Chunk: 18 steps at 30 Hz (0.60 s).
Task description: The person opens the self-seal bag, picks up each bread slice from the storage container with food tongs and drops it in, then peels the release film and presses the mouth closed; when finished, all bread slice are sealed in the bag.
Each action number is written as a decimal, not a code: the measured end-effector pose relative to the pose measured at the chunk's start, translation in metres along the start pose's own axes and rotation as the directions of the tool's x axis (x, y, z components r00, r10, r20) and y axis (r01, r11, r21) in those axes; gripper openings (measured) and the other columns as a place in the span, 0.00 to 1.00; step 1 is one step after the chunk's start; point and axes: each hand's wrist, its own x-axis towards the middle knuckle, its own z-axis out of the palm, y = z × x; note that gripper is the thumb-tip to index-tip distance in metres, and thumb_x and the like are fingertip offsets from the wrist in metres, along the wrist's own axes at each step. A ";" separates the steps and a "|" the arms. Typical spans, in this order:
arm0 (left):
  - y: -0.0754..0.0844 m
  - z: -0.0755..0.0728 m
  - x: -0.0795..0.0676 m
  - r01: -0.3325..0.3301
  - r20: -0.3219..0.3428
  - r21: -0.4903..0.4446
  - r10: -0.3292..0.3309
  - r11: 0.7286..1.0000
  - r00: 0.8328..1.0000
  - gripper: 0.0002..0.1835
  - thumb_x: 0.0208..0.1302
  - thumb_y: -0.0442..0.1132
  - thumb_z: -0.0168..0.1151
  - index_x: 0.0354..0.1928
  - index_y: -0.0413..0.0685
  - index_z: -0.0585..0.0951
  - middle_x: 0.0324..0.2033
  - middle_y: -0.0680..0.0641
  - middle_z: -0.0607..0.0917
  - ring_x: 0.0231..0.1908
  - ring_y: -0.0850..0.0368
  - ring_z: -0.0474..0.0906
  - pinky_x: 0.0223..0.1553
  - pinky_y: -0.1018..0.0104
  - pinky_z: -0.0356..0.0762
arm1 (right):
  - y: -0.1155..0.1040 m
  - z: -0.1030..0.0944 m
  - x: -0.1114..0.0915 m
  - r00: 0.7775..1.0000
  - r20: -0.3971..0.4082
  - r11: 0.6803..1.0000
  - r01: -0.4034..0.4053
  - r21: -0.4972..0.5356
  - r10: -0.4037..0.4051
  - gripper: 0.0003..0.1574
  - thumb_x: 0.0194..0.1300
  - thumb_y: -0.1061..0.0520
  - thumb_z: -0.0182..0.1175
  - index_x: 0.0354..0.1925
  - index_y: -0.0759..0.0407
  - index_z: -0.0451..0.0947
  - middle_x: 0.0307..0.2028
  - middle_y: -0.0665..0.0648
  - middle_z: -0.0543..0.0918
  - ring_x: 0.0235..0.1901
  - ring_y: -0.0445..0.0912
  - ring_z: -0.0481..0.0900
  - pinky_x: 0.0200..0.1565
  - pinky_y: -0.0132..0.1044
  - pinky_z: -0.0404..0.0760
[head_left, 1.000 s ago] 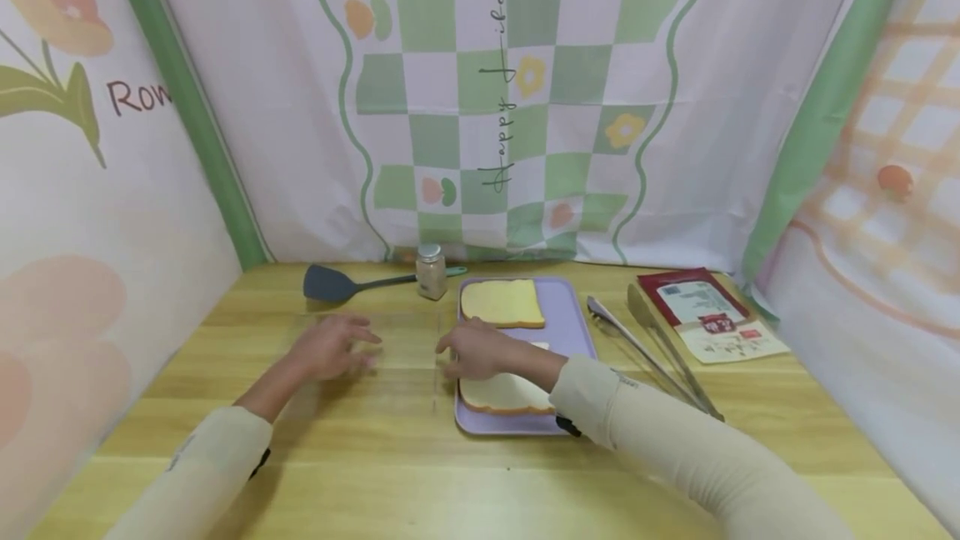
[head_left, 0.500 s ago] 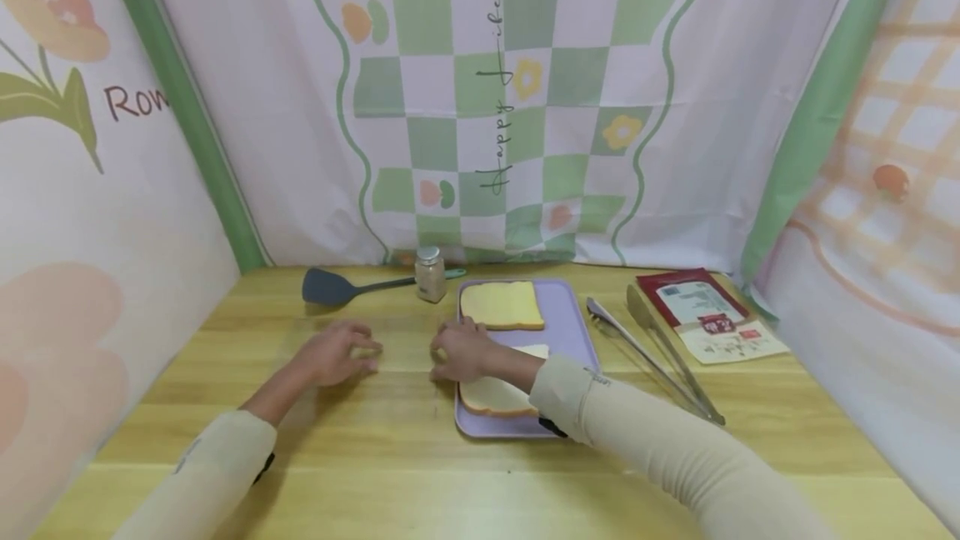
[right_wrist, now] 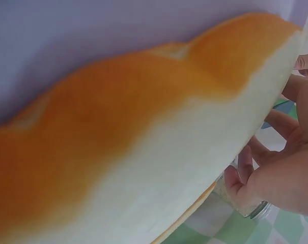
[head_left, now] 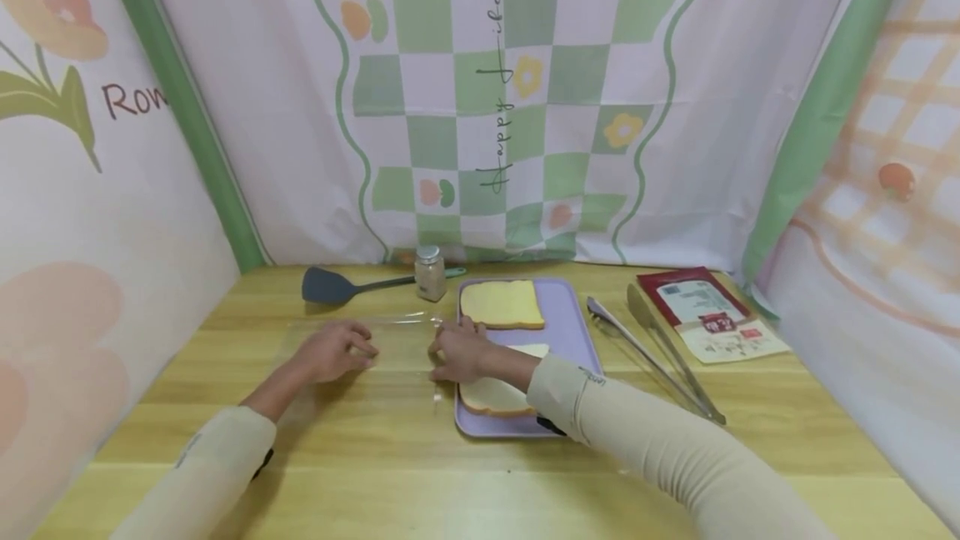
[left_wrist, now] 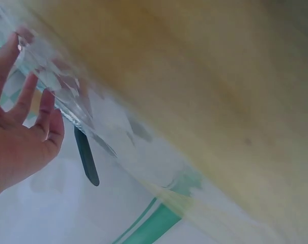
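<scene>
A clear, glossy plastic sheet (head_left: 401, 390) lies on the table, its edges shown mostly by glints. My left hand (head_left: 333, 350) is over its middle, fingers loosely bent; in the left wrist view the fingertips meet the shiny surface, which mirrors them. At the sheet's right edge my right hand (head_left: 459, 351) has its fingertips down; whether they pinch the edge is hidden. Its wrist passes over a slice of bread (head_left: 495, 397) on a purple tray (head_left: 573, 340). A second slice of bread (head_left: 501, 304) lies at the tray's far end. In the right wrist view, the near bread slice (right_wrist: 118, 137) covers some fingertips.
A dark spatula (head_left: 327, 286) lies at the back left, a glass jar (head_left: 430, 273) of powder in front of its handle. Metal tongs (head_left: 678, 365) and a red-and-cream food packet (head_left: 708, 315) lie right of the tray. Curtains hang behind the table and at the sides.
My right hand has moved slightly left, further onto the sheet's right edge. The sheet's far and right edges now glint more strongly. The left hand has barely moved.
</scene>
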 end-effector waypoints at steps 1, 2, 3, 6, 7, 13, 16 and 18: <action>-0.001 0.000 0.000 -0.006 -0.004 -0.010 0.006 1.000 1.000 0.08 0.60 0.43 0.71 0.41 0.51 0.89 0.54 0.38 0.82 0.55 0.35 0.75 0.58 0.37 0.69 | 0.000 0.000 0.000 1.000 0.000 1.000 0.002 0.000 -0.002 0.16 0.62 0.40 0.68 0.44 0.45 0.85 0.61 0.54 0.73 0.58 0.56 0.64 0.55 0.55 0.65; -0.001 0.000 0.001 -0.005 -0.008 -0.029 0.005 1.000 1.000 0.07 0.60 0.42 0.71 0.40 0.51 0.89 0.54 0.38 0.82 0.55 0.36 0.76 0.58 0.37 0.70 | 0.000 -0.001 0.000 1.000 0.002 1.000 0.003 -0.002 -0.003 0.15 0.62 0.40 0.68 0.42 0.45 0.85 0.60 0.54 0.74 0.57 0.55 0.64 0.55 0.54 0.65; -0.002 0.000 0.002 -0.008 -0.012 -0.046 0.008 0.999 1.000 0.07 0.60 0.42 0.71 0.40 0.51 0.89 0.54 0.38 0.82 0.55 0.35 0.76 0.57 0.37 0.70 | 0.001 -0.001 0.000 1.000 0.002 1.000 0.005 -0.005 -0.005 0.14 0.61 0.40 0.68 0.41 0.45 0.85 0.59 0.54 0.74 0.57 0.55 0.65 0.54 0.54 0.66; -0.003 0.000 0.002 0.010 -0.023 -0.111 -0.013 0.994 1.000 0.06 0.60 0.40 0.71 0.39 0.50 0.89 0.55 0.37 0.82 0.56 0.36 0.76 0.58 0.38 0.71 | 0.002 0.000 0.001 1.000 0.010 1.000 0.005 -0.004 -0.005 0.14 0.61 0.40 0.68 0.40 0.45 0.85 0.58 0.54 0.74 0.56 0.55 0.65 0.55 0.54 0.66; -0.003 0.000 0.002 0.012 -0.030 -0.125 -0.016 0.992 0.999 0.06 0.61 0.39 0.70 0.39 0.49 0.89 0.55 0.37 0.82 0.56 0.35 0.76 0.58 0.39 0.71 | 0.002 0.001 0.001 1.000 0.011 1.000 0.008 -0.006 -0.008 0.14 0.61 0.41 0.68 0.41 0.45 0.85 0.58 0.54 0.75 0.56 0.55 0.65 0.56 0.55 0.66; -0.002 -0.002 -0.001 0.010 -0.087 -0.220 -0.030 0.976 0.996 0.05 0.62 0.35 0.69 0.38 0.43 0.89 0.56 0.33 0.80 0.58 0.33 0.75 0.58 0.39 0.71 | 0.002 0.000 0.002 0.996 0.008 0.996 0.085 -0.040 -0.085 0.13 0.63 0.45 0.68 0.44 0.48 0.86 0.53 0.52 0.77 0.57 0.51 0.69 0.61 0.59 0.65; -0.002 -0.003 -0.001 -0.016 -0.128 -0.245 -0.016 0.969 0.992 0.05 0.60 0.33 0.70 0.38 0.40 0.88 0.54 0.32 0.81 0.57 0.33 0.75 0.59 0.39 0.71 | 0.000 -0.001 0.003 0.981 -0.009 0.980 0.193 -0.056 -0.194 0.10 0.62 0.52 0.68 0.43 0.51 0.87 0.48 0.51 0.80 0.54 0.48 0.73 0.60 0.51 0.70; -0.002 -0.002 0.000 -0.034 -0.149 -0.243 -0.003 0.969 0.989 0.06 0.59 0.32 0.70 0.38 0.39 0.88 0.53 0.33 0.82 0.56 0.33 0.76 0.59 0.40 0.71 | -0.001 -0.002 0.005 0.964 -0.012 0.962 0.265 -0.057 -0.266 0.08 0.62 0.56 0.67 0.41 0.54 0.87 0.46 0.52 0.82 0.51 0.47 0.76 0.58 0.44 0.73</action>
